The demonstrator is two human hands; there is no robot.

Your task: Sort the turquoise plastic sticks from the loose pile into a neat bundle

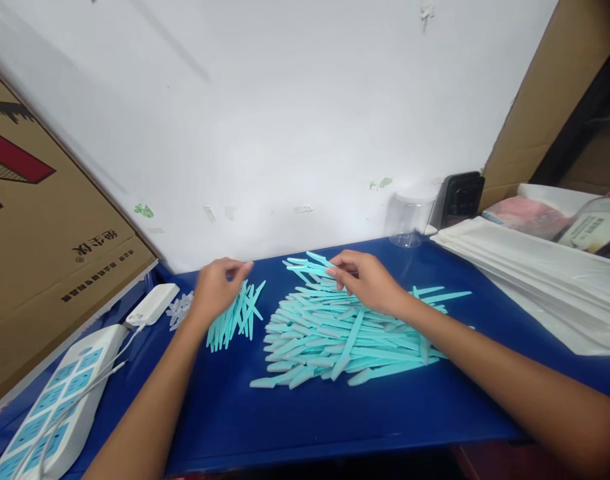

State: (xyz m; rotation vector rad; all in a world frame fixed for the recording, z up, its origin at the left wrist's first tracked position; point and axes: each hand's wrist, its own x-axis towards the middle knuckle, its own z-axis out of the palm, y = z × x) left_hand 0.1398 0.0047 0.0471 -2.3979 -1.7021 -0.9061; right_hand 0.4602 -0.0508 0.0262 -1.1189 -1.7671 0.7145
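Observation:
My right hand (362, 277) is closed around a few turquoise eyebrow razors (307, 265), their blade ends pointing left past the fingertips. Beneath it spreads a large heap of the same razors (325, 333), most lying with their pale ends to the left. My left hand (219, 290) hovers over a smaller pile of turquoise razors (242, 317), thumb and fingertips pinched together. Whatever may be between those fingertips is too small to make out. Left of that hand lies a little pile of translucent whitish pieces (179, 310), likely blade caps.
A white power strip (59, 407) with cables and a white adapter (153, 303) lie at left beside a cardboard box (49, 220). A clear plastic jar (409, 217) stands by the wall. White bags (539, 280) are stacked at right. Everything rests on a blue tabletop (305, 427).

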